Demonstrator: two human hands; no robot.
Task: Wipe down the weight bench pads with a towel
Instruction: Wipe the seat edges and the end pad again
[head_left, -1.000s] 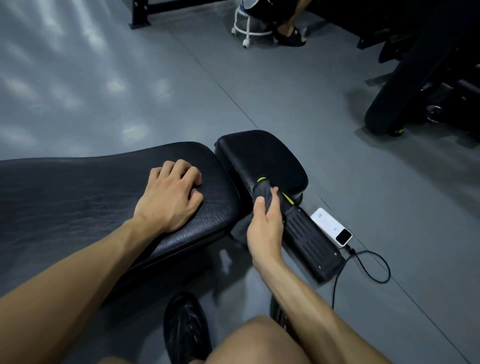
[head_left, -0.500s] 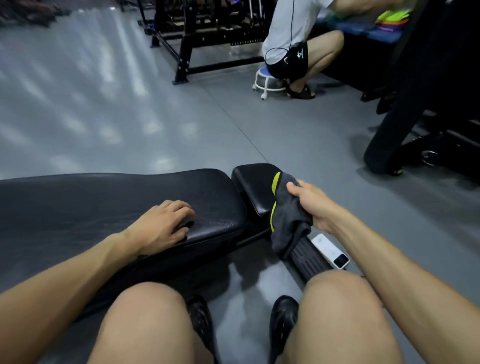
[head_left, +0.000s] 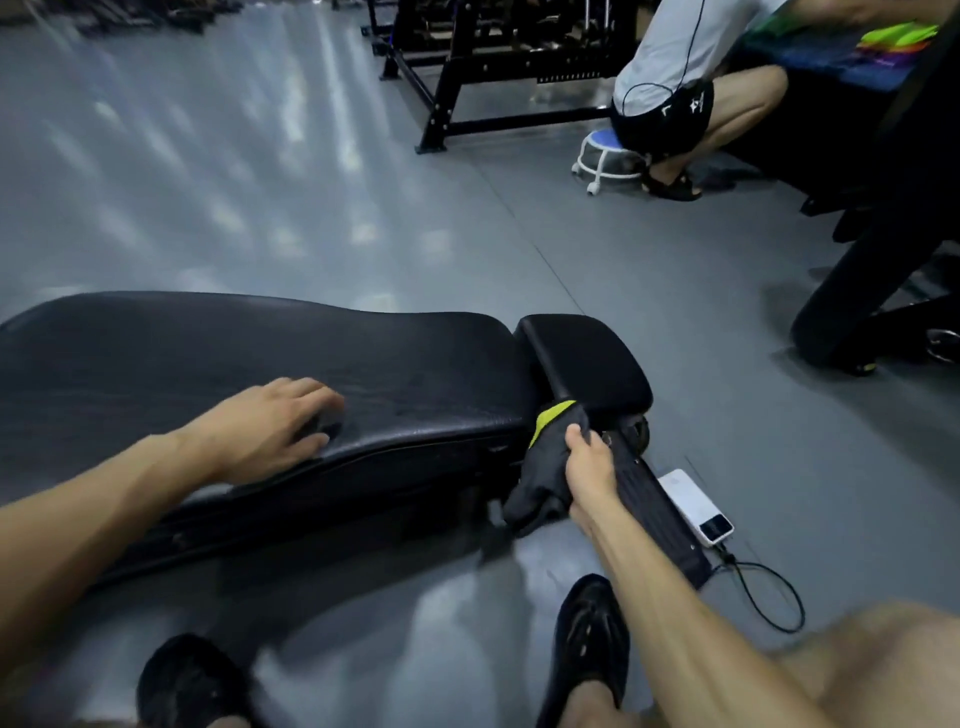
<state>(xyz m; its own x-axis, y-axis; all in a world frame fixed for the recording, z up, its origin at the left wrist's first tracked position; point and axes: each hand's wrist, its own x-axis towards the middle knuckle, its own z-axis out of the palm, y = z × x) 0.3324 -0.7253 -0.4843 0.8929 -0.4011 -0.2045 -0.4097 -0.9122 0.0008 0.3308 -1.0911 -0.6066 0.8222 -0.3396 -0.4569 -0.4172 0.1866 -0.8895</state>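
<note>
A glossy grey gym floor (head_left: 260, 182), smooth and streaked with pale reflections, is spreading across the scene. On it a long black bench back pad (head_left: 260, 364) of grained, leather-like vinyl is lying flat, its rounded right end sitting just beside a smaller black seat pad (head_left: 587, 358) with a smoother, rounded-rectangle top. A black steel rack frame (head_left: 467, 78) with bolted square tubing is standing at the far edge of the floor, and next to it a seated person in a grey shirt and black shorts (head_left: 670, 78) is perching on a small round blue-topped white stool (head_left: 605, 156).

The wearer's left hand (head_left: 270, 431) is resting palm-down on the near edge of the back pad, fingers loosely spread and gripping nothing. The right hand (head_left: 587, 467) is clutching a soft dark grey towel with a lime-yellow trim (head_left: 545, 467), fingers curled around the bunched cloth; the towel is hanging at the near edge of the seat pad, in the gap between the two pads. Just right of that hand, a ribbed black bench foot plate (head_left: 654, 514) is slanting along the floor, with a slim white rectangular power bank (head_left: 693, 509) and its looping thin black cable (head_left: 769, 597) lying beside it. Two black slip-on shoes (head_left: 592, 634) are planted below.
</note>
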